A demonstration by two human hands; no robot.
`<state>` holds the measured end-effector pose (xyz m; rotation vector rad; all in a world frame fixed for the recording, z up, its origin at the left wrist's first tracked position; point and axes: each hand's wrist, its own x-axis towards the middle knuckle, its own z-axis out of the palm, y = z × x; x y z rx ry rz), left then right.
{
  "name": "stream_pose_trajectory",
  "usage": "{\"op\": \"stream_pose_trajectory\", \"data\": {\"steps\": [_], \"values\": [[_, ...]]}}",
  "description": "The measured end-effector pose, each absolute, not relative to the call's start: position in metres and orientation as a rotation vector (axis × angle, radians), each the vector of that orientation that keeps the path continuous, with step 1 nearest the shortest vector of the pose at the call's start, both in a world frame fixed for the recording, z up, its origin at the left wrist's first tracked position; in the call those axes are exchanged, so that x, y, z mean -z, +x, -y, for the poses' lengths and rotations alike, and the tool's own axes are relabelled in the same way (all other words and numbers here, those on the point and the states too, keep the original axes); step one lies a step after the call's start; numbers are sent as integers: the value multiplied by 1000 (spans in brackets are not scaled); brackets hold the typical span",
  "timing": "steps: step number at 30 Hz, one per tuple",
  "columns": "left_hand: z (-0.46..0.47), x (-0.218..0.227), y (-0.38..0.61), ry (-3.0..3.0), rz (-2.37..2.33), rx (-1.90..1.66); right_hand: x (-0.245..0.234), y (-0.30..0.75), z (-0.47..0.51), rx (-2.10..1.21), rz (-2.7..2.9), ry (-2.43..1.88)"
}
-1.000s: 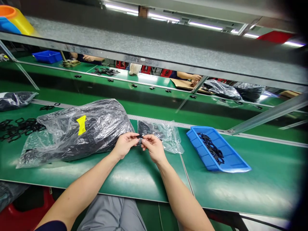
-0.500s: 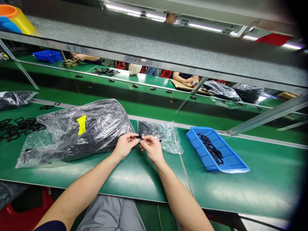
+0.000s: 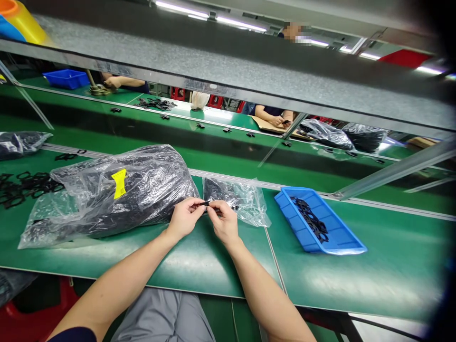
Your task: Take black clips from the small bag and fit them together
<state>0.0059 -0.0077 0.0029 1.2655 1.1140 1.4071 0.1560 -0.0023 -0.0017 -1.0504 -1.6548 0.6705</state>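
Note:
My left hand (image 3: 184,217) and my right hand (image 3: 223,221) meet over the green bench, both pinching one small black plastic part (image 3: 205,204) between fingertips. Just left of them lies a large clear bag (image 3: 107,194) full of black parts, with a yellow tag. Behind my right hand sits a smaller clear bag (image 3: 238,199) of black pieces. A blue tray (image 3: 342,235) holding several black parts lies to the right.
Loose black parts (image 3: 21,185) lie at the far left, beside another bag (image 3: 19,142). A green conveyor (image 3: 213,147) carries single black parts beyond. Other people's arms work at the far bench (image 3: 274,116). A metal shelf (image 3: 249,61) hangs overhead.
Both hands stay together on the small black part, fingers shifting slightly. The view has drifted a little, and the people at the far bench have moved their arms.

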Motion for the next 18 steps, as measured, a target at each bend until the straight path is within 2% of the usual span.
{"op": "stream_pose_trajectory", "data": {"steps": [11,18], "values": [[9,-4,5,1452,-1125,-1382,-5,163,-3,-556,1846,-1056],[7,-3,4,1560,-1133,-1346,0,163,-6,-636,1811,-1063]]}}
